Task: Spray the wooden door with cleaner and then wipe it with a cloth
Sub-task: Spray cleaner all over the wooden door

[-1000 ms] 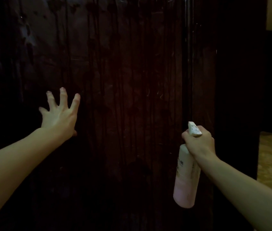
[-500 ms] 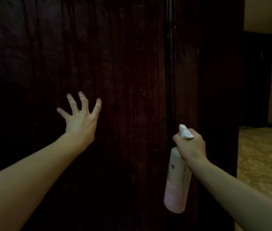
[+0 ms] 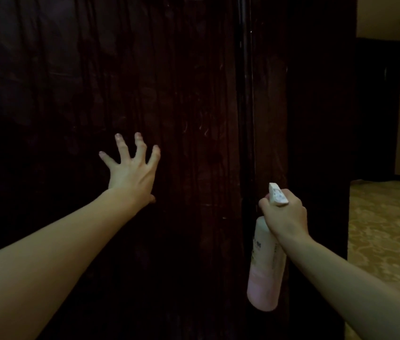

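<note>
The dark wooden door (image 3: 181,94) fills most of the view, streaked with faint marks and runs. My left hand (image 3: 131,171) is raised in front of it with fingers spread wide, holding nothing; whether the fingertips touch the wood I cannot tell. My right hand (image 3: 284,215) grips the neck and trigger of a pale pink spray bottle (image 3: 266,266), whose white nozzle points up toward the door's right edge. The bottle hangs below the hand. No cloth is in view.
A dark vertical gap and door frame (image 3: 245,119) run beside the door's right edge. Past the frame on the right an opening shows a patterned beige carpet (image 3: 387,241) and a dim room.
The view has swung to the right, bringing the carpeted room into sight. My left hand sits further right in the frame, still spread. My right hand keeps its grip on the bottle.
</note>
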{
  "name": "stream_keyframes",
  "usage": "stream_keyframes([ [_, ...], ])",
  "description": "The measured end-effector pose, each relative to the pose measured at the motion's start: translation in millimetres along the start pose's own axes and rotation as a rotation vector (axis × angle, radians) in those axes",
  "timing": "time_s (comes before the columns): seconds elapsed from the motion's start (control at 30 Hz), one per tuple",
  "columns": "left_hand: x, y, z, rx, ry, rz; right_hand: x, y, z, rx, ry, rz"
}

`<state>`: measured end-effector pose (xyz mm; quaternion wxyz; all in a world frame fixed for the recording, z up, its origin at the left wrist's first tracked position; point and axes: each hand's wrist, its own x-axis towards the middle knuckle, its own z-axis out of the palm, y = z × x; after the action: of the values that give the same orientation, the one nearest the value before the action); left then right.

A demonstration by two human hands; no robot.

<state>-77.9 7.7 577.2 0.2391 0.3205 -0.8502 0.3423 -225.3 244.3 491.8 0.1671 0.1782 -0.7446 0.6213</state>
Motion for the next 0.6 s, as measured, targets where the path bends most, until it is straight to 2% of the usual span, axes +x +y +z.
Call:
stream_keyframes([
  [0.23, 4.7, 17.6, 1.2, -0.033, 0.027, -0.046, 1.1, 14.8, -12.8, -0.008, -0.010, -0.012],
  [0.43, 2.8, 31.9, -0.3, 0.033, 0.043, 0.066, -0.8, 27.2, -18.3, 0.033, 0.025, 0.005],
  [0.6, 1.2, 35.7, 0.7, 0.070, 0.059, 0.078, -1.6, 41.5, -21.2, 0.006, 0.036, 0.009],
])
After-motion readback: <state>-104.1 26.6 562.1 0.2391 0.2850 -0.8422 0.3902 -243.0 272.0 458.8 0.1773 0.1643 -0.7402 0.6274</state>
